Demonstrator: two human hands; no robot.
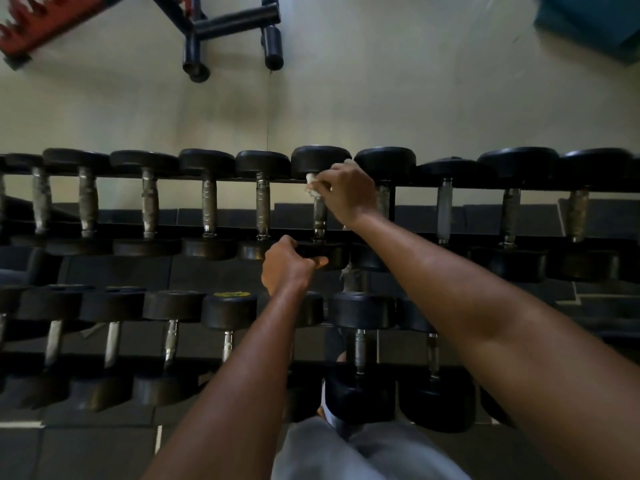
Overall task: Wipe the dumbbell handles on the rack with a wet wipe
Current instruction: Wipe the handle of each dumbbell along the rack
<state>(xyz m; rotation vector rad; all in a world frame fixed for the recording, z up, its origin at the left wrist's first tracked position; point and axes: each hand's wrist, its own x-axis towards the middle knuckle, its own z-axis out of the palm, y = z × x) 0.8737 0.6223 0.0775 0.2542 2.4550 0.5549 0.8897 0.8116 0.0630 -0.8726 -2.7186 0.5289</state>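
Your grey-clad legs (363, 452) sit lowest in view, both bare forearms reaching out over a two-tier dumbbell rack (450, 186). Your left hand (287, 266) grips the near black head (329, 254) of one upper-row dumbbell, fingers (317, 262) curled round its edge. Your right hand (348, 194) holds a crumpled white wet wipe (312, 185), fingers wrapped with it round the far end of that dumbbell's metal handle (319, 216), just below the far head (320, 161). More black dumbbells line both tiers. Beyond the rack, a dark bench frame (235, 26) stands on pale floor (415, 91).
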